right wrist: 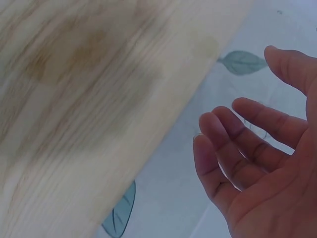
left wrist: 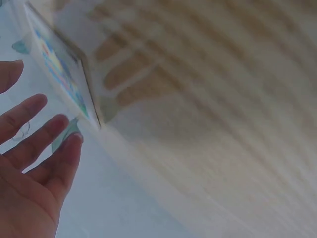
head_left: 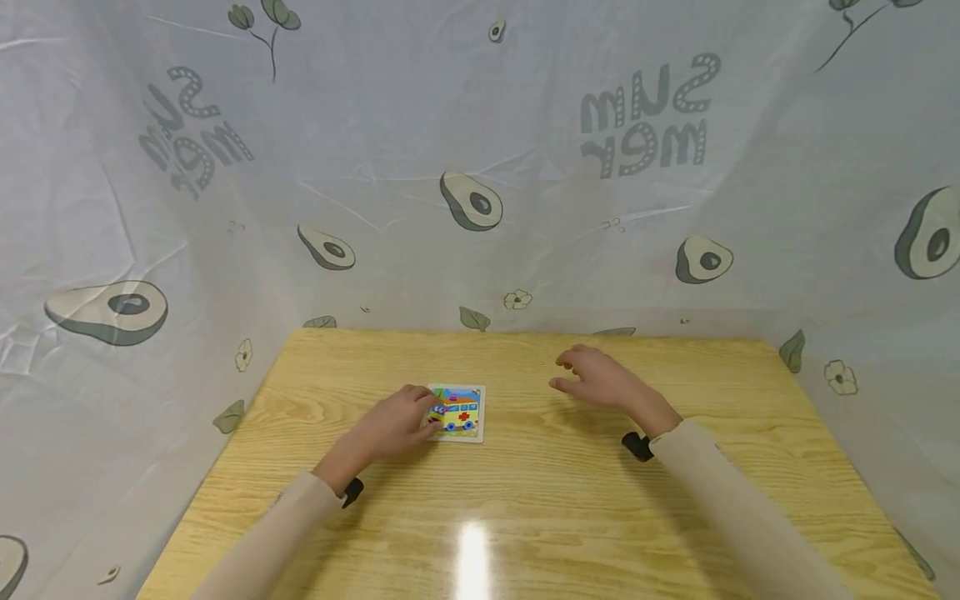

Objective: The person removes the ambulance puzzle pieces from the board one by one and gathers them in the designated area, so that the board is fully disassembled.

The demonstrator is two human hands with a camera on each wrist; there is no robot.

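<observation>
A square picture puzzle board with a yellow ambulance-like bus on it lies flat near the middle of the wooden table. Over its left edge hovers my left hand, fingers loosely spread and hiding part of the picture. In the left wrist view the board appears edge-on, apart from the fingertips. Farther right, my right hand hangs above the table holding nothing. The right wrist view shows that hand with relaxed, slightly bent fingers and the thumb apart.
The wooden table reaches back to a pale curtain printed with avocados, leaves and lettering. The curtain also hangs along the left and right sides. A black wrist strap piece sits under the right wrist.
</observation>
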